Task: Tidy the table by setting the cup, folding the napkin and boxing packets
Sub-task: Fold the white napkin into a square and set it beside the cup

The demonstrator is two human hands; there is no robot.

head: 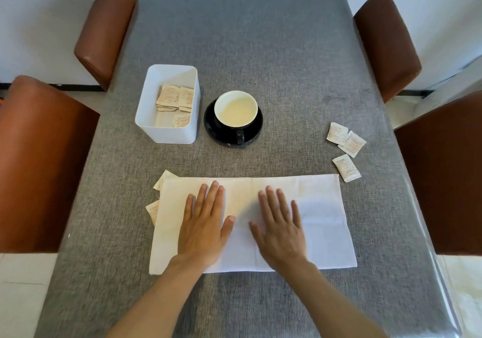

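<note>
Both hands lay flat on the napkin, left hand and right hand side by side, each grip spread wide, fingers apart and clamped on nothing. Palms down like that looked like pressing a fold flat, the cloth being a long band across the surface. Straight beyond the fingertips the cup sat on its saucer, handle turned toward the hands, so that job looked done. Beyond and left of the left grip stood the box, some packets inside. Three loose packets waited off to the right of the right grip; two more peeked from under the napkin's left edge. Their print was too small to read.
</note>
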